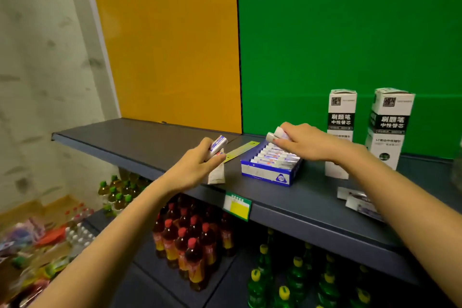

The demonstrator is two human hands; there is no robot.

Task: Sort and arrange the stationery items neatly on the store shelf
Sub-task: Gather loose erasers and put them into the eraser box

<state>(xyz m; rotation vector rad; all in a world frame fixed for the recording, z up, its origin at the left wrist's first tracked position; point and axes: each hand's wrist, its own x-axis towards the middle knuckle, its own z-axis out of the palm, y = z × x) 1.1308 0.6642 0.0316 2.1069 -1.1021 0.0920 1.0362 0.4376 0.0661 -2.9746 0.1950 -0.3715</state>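
Dark shelf (pixel 140 142) carries an open blue box (pixel 271 170) of white tubes. Right hand (pixel 303 141) pinches one tube (pixel 277 134) directly above the box; left hand (pixel 200 165) clasps another tube (pixel 218 144) left of it.

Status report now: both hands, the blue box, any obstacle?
Left hand holds small tubes. Right hand holds one tube above blue box. Box nearly full. Nothing in the way.

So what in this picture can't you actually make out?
- Heap at lower left: blurred, items unidentifiable.
- Flat packets on the shelf: partly behind the right forearm.
- Text on the sticks in the blue box: too small.
- Item in the right hand: mostly covered by fingers.
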